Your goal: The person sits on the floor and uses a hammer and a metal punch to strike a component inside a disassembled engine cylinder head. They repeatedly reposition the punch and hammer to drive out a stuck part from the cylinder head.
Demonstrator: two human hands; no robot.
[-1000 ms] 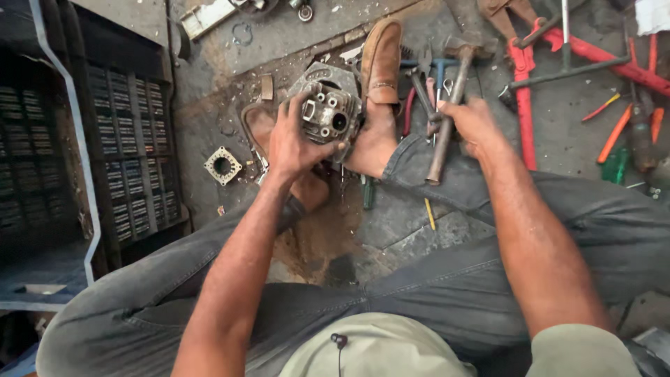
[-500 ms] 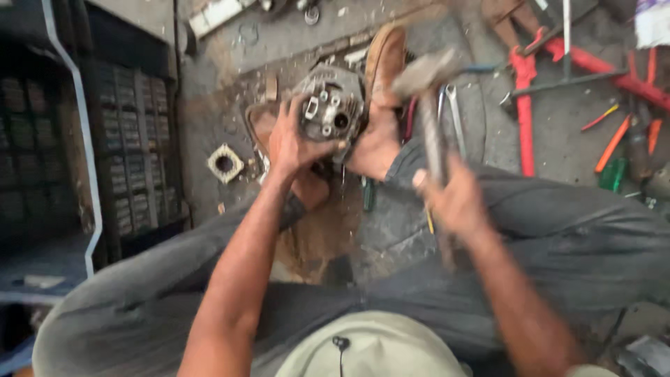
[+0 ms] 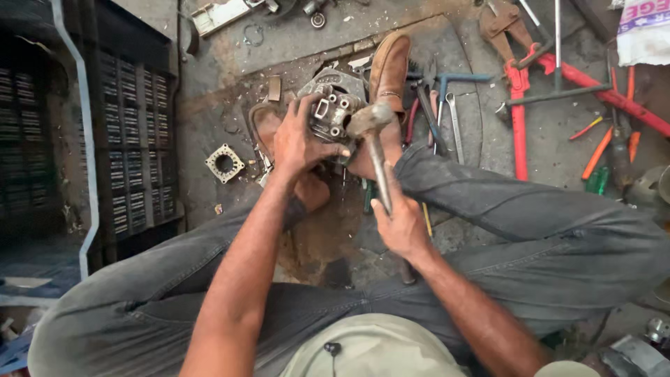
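Grey cast-metal motor housing [image 3: 333, 105], round and grimy, sits on the stained concrete floor [image 3: 279, 49] between two brown leather shoes [image 3: 387, 70]. The left hand [image 3: 300, 139] wraps its fingers closed around the housing's near side, steadying it. The right hand [image 3: 401, 223] is clenched tight on the wooden handle of a steel-headed hammer [image 3: 373, 139], whose head touches the housing's right edge. Near the left shoe lies a square pale metal flange with a round hole [image 3: 224, 163]. Red-handled bolt cutters [image 3: 518, 105] lie well apart, among loose spanners [image 3: 453, 119].
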